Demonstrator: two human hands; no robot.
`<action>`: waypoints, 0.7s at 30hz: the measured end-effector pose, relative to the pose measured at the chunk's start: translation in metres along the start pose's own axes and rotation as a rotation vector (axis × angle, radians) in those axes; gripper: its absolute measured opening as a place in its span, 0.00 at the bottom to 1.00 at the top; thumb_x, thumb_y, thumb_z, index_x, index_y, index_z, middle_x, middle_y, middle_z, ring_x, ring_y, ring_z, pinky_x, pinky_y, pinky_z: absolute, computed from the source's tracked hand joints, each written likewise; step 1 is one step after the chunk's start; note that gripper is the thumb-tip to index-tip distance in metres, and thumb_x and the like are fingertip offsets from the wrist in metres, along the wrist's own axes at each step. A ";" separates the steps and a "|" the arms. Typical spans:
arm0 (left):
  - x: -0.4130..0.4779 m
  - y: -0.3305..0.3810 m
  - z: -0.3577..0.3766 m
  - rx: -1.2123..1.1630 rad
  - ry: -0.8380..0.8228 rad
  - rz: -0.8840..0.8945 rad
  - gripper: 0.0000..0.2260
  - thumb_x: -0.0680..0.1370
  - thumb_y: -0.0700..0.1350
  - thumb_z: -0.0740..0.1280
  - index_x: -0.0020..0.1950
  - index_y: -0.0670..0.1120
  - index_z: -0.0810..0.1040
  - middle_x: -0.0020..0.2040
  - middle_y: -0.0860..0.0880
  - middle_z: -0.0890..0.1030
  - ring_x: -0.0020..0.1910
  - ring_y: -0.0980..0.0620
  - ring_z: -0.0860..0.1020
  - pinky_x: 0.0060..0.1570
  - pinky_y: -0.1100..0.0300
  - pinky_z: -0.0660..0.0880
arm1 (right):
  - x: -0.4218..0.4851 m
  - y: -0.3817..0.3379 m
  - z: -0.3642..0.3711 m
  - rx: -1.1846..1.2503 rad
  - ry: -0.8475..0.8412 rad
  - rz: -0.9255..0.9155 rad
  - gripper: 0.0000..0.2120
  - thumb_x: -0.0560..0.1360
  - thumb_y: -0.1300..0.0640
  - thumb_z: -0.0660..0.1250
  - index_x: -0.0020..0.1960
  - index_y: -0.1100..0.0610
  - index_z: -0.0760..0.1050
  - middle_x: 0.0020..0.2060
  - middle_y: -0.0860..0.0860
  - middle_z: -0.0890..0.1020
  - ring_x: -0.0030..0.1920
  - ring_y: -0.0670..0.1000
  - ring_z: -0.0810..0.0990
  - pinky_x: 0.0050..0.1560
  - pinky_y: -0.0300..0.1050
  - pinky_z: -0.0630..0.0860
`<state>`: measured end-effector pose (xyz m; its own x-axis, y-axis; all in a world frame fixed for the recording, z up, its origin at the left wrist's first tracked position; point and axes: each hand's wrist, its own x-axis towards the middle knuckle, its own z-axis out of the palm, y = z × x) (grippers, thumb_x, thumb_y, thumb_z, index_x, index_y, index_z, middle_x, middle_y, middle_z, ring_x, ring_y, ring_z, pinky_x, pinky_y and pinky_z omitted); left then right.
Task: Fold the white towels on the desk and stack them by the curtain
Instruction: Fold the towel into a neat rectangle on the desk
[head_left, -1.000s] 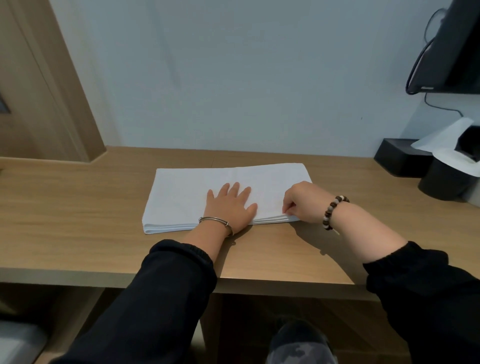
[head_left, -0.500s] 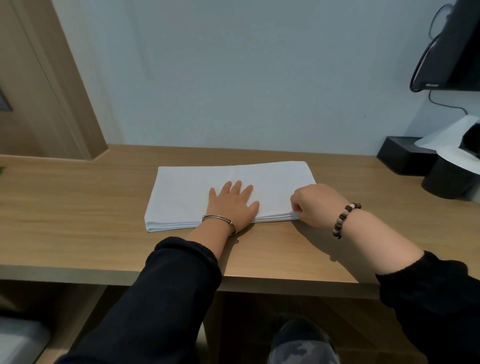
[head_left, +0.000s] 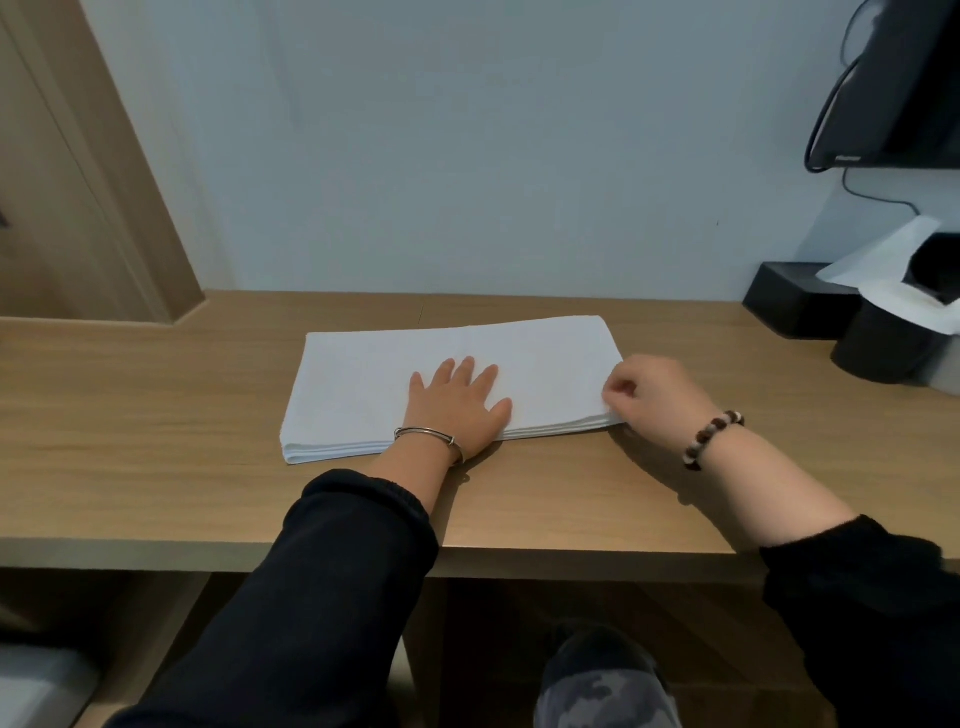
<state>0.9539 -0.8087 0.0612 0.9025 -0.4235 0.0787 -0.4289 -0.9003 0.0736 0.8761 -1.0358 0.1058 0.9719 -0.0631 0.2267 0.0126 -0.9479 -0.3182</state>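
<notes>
We see a folded white cloth towel (head_left: 363, 384) lying flat as a long rectangle in the middle of the light brown wooden surface (head_left: 156, 441), its long edge running left to right and its stacked layers showing along the near side. Our left hand (head_left: 457, 400), with a thin silver bangle (head_left: 428, 434) at the wrist, rests palm down on the near middle of the towel; its fingers (head_left: 470, 371) lie straight and slightly spread, pressing the cloth and gripping nothing. Our right hand (head_left: 654, 395), wearing a brown and white beaded bracelet (head_left: 714, 436), sits at the towel's near right corner with its fingers (head_left: 621, 387) curled in, thumb and fingertips pinching the edge of the cloth there. Both forearms come out of black sleeves (head_left: 337, 571) pushed up from the wrists. At the far right of the surface, well apart from the towel, stand a low black rectangular box (head_left: 795, 306) and a black round container (head_left: 878, 348) with white paper (head_left: 883, 254) draped over it. A pale blue-grey wall (head_left: 467, 156) rises behind the surface, and a dark flat screen (head_left: 893, 88) hangs at the upper right.
</notes>
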 end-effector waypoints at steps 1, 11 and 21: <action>0.000 0.000 0.000 0.000 0.002 0.003 0.27 0.79 0.63 0.44 0.77 0.57 0.49 0.79 0.50 0.50 0.77 0.47 0.48 0.72 0.39 0.47 | 0.002 0.008 -0.002 0.044 0.034 0.125 0.11 0.78 0.53 0.62 0.42 0.56 0.78 0.36 0.47 0.77 0.36 0.48 0.77 0.37 0.43 0.75; 0.002 -0.001 0.001 0.035 0.003 0.002 0.30 0.77 0.68 0.43 0.77 0.58 0.50 0.79 0.50 0.50 0.77 0.47 0.48 0.70 0.39 0.48 | 0.009 0.022 -0.005 0.384 -0.108 0.460 0.13 0.76 0.53 0.66 0.43 0.64 0.79 0.32 0.54 0.75 0.31 0.48 0.71 0.33 0.40 0.69; 0.002 0.000 0.000 0.029 -0.012 -0.001 0.30 0.77 0.67 0.44 0.77 0.58 0.50 0.79 0.51 0.50 0.77 0.47 0.48 0.71 0.40 0.48 | 0.003 0.021 -0.012 0.485 -0.142 0.503 0.13 0.75 0.51 0.68 0.43 0.61 0.79 0.35 0.54 0.79 0.34 0.51 0.74 0.34 0.42 0.71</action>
<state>0.9561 -0.8096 0.0616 0.9035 -0.4234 0.0667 -0.4266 -0.9034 0.0445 0.8767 -1.0594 0.1109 0.9080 -0.3844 -0.1667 -0.3747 -0.5668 -0.7337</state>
